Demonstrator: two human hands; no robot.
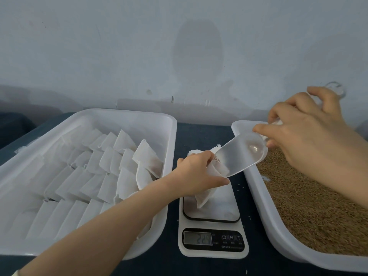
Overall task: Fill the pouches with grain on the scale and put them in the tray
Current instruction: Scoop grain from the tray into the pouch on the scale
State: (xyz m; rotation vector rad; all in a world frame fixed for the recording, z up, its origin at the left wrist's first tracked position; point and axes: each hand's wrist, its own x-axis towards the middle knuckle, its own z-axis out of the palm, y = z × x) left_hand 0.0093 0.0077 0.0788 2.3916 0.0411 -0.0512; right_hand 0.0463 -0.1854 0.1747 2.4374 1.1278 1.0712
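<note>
Filling a pouch (205, 198) on the scale (213, 226)
The left hand (196, 172) pinches the pouch mouth above the scale. The right hand (304, 136) grips a clear scoop (239, 156) tipped into it. The pouch looks soft, light and floppy, best held at the rim. The tray (127, 116) sits left of the scale, grain (310, 196) right.

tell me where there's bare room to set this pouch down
Pouch tray: bare strip along its far wall, behind the pouches. Dark tabletop between its far end and the grain tray is free. Crowded over the scale, where held pouch and scoop meet.
</note>
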